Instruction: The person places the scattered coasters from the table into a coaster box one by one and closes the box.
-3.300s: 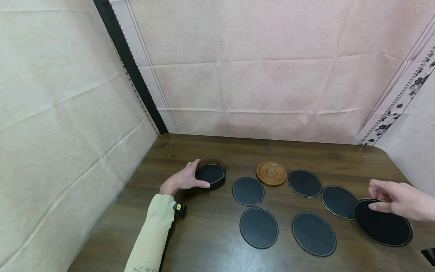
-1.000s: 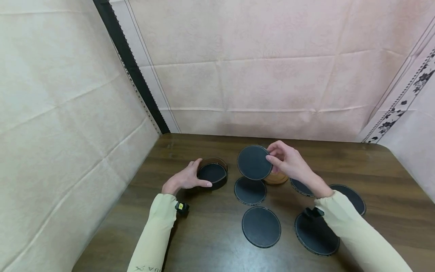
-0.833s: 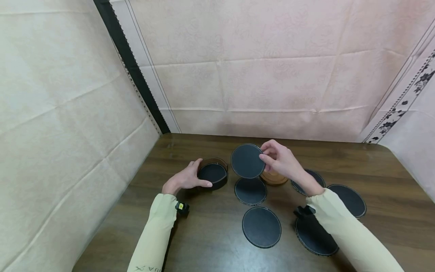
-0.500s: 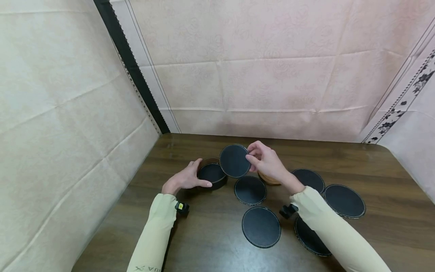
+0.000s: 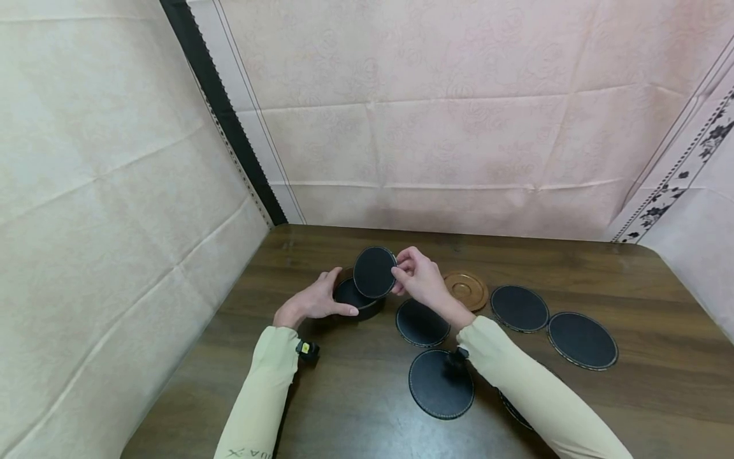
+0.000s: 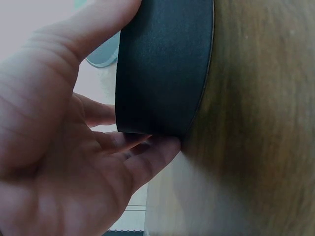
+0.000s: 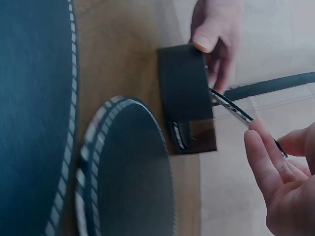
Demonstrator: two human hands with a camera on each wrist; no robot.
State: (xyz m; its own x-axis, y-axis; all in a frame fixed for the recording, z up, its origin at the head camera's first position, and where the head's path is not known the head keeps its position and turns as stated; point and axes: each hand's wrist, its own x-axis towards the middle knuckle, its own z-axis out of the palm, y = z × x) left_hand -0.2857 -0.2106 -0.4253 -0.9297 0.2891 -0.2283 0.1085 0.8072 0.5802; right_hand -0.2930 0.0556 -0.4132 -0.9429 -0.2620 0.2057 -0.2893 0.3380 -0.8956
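My left hand point(image 5: 312, 299) grips a round black coaster holder point(image 5: 371, 311) on the table, thumb on the near side and fingers behind. In the left wrist view the holder's dark curved wall point(image 6: 165, 69) lies between thumb and fingers. My right hand point(image 5: 423, 280) pinches the right edge of a round black coaster point(image 5: 374, 271). That coaster is tilted and overlaps the holder's mouth in the head view. From the right wrist, it shows edge-on at the holder's rim, and a stitched coaster edge point(image 7: 178, 135) is visible inside the holder's side gap.
Several black coasters lie on the wooden table: a small one point(image 5: 421, 325) beside the holder, a larger one point(image 5: 437, 386) in front, two others point(image 5: 518, 308) to the right. My right sleeve point(image 5: 530, 382) partly covers another. A brown grooved wooden disc point(image 5: 471, 292) lies behind my right wrist.
My right hand took the coaster from the far right of the table and carried it left to the holder, tilting it there. My left hand has kept its grip on the holder.
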